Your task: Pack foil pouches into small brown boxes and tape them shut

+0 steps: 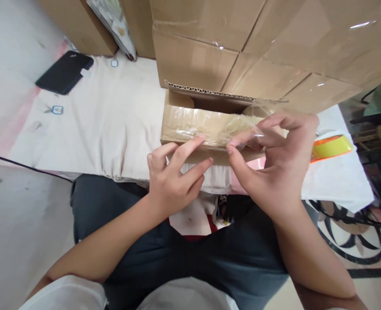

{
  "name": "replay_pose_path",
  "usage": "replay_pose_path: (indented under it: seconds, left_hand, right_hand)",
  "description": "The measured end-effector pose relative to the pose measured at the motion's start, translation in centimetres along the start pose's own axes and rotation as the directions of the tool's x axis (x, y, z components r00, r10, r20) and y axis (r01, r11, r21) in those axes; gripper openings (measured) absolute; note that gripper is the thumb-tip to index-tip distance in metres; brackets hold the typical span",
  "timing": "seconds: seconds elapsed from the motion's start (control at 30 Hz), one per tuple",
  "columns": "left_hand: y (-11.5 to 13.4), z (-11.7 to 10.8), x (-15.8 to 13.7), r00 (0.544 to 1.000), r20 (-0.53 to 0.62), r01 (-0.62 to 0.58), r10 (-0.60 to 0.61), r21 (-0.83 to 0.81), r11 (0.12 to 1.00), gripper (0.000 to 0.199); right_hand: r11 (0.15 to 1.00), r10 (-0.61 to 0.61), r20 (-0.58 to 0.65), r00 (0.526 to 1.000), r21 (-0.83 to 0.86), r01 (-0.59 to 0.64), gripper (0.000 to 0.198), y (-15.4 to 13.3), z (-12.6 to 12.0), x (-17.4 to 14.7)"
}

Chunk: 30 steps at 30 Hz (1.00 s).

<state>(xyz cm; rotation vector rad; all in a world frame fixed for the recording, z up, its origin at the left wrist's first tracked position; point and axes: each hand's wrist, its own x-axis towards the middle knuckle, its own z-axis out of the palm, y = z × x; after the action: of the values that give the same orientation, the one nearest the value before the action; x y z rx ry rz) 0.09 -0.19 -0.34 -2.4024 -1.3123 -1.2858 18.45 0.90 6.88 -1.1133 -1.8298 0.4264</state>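
A small cardboard box (203, 118) lies in front of me, with a gap along its far side and a raised corrugated edge behind the gap. Shiny clear tape (193, 131) covers part of its near panel. My left hand (177, 178) has its fingers spread, and its fingertips rest on the box's near side. At the box's right half, my right hand (274, 159) pinches a loose, crinkled piece of the clear tape between thumb and fingers. A yellow and orange ring, which looks like a tape roll (332, 147), lies just right of that hand.
Large stacked cartons (197, 60) wrapped in clear film stand right behind the box. A black phone-like slab (65, 72) and small blue-edged labels (57, 110) lie on the white cloth (113, 125) to the left. Another carton (80, 26) stands at the back left. A black cable (29, 165) runs along the left.
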Motion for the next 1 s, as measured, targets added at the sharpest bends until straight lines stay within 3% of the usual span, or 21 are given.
replay_pose_path:
  seconds: [0.3, 0.8, 1.0]
  left_hand:
    - [0.42, 0.31, 0.08, 0.999, 0.044, -0.006, 0.003, 0.074, 0.997, 0.048]
    - [0.69, 0.61, -0.20, 0.994, 0.110, 0.008, -0.017, 0.084, 0.996, 0.051]
    - [0.93, 0.51, -0.23, 0.990, 0.141, -0.058, 0.027, 0.219, 0.974, 0.057]
  right_hand:
    - [0.999, 0.003, 0.014, 1.000, -0.041, -0.002, 0.041, 0.35, 0.12, -0.19]
    - [1.000, -0.008, 0.004, 1.000, 0.012, 0.008, 0.045, 0.27, 0.16, 0.22]
    - [1.000, 0.003, 0.001, 1.000, 0.002, -0.003, 0.045, 0.33, 0.15, 0.25]
